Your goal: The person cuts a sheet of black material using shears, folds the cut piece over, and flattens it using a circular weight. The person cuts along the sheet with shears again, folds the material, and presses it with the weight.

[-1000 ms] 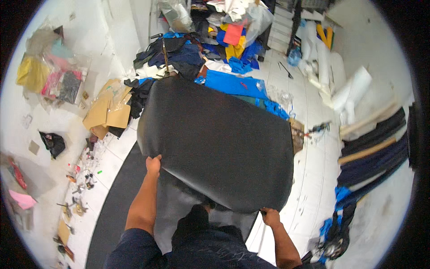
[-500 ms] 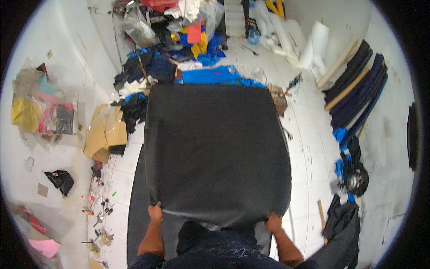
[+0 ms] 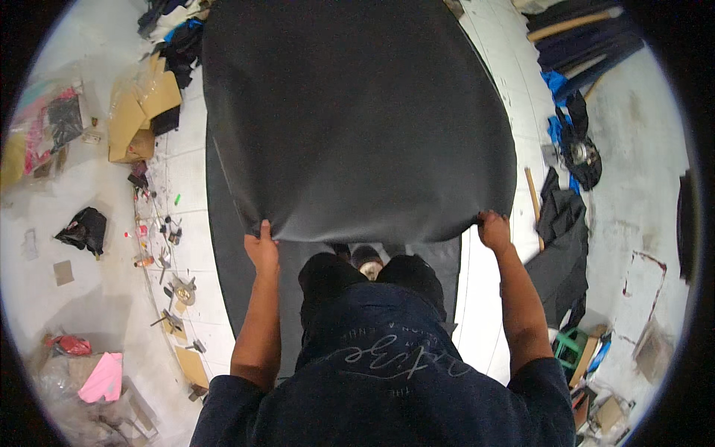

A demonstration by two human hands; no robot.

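Person standing, viewed from above. The left hand (image 3: 261,247) and right hand (image 3: 494,229) each have fingers closed on a near corner of a large dark sheet (image 3: 357,119), arms spread wide, which keeps the near edge taut and the sheet spread flat ahead of the body. It hangs above a second dark layer (image 3: 231,246) lying on the tiled floor (image 3: 491,97). Left: scattered small tools (image 3: 179,290), flattened cardboard (image 3: 138,112). Right: a wooden stick (image 3: 533,201), dark cloth (image 3: 562,246).

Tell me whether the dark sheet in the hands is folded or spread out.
Spread out. The dark sheet hangs flat and wide, its near edge stretched between the left hand and right hand, with no fold showing.
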